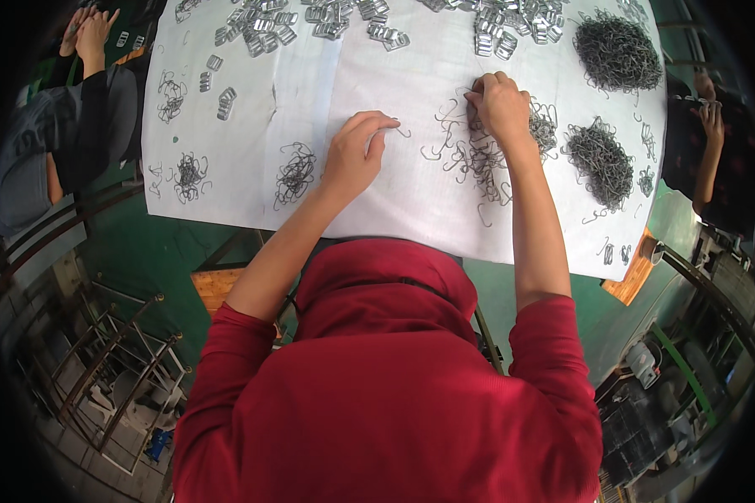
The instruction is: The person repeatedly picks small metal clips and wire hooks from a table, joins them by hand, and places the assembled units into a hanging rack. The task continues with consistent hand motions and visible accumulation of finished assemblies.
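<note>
A thin metal wire hook (405,131) sticks out from the fingertips of my left hand (352,161), which pinches it just above the white sheet. To its right, my right hand (503,109) is bent over the far side of a loose heap of wire hooks (481,164). Thumb and forefinger there are drawn together, and what lies between them is too small to make out. Left of my left wrist lies a smaller bunch of hooks (295,174).
Dense mounds of dark hooks (617,52) (601,163) stand on the right. Shiny metal slotted buckles (264,25) lie in clusters along the far side. Another small hook pile (190,176) is at left. Two other people (63,126) (713,142) sit at either side.
</note>
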`<state>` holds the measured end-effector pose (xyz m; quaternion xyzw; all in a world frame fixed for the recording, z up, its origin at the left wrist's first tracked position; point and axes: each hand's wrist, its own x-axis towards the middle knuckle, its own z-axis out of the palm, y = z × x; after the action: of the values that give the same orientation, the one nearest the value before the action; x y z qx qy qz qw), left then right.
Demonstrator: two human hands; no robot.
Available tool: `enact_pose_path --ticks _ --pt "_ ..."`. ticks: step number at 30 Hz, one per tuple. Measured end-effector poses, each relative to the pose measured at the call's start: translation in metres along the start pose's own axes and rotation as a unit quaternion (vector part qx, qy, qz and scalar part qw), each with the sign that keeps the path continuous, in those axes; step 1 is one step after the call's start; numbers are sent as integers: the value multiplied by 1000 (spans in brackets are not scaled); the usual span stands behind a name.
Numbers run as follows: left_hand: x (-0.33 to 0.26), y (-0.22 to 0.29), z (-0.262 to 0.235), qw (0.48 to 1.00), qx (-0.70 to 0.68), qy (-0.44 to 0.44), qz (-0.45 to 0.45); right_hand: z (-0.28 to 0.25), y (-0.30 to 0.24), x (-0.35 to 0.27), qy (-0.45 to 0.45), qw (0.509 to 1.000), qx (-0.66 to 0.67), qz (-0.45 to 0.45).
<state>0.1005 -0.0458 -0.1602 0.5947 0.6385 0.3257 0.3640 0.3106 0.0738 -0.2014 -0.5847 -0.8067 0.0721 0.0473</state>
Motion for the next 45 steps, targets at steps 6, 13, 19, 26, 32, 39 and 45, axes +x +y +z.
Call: enact_pose_path --ticks 6,13,19,26,32,39,45 --pt "8 -14 16 874 -427 -86 -217 -29 -8 -5 -76 978 193 8" --pt "30 -14 34 723 -614 -84 -306 -31 4 -12 -119 988 99 26" --pt "17 -38 34 747 -568 -113 -327 -15 13 -14 -115 984 127 53" --pt "9 3 36 665 -649 -110 -353 -50 -17 -40 -188 870 453 54" --pt "7 -37 18 714 -619 -80 -317 -16 -32 -103 -56 979 123 155" --pt "-16 -49 1 752 -546 -57 -364 14 -76 -108 37 990 138 -1" --pt "-28 -21 8 728 -561 -95 -383 -11 -102 -113 3 945 327 13"
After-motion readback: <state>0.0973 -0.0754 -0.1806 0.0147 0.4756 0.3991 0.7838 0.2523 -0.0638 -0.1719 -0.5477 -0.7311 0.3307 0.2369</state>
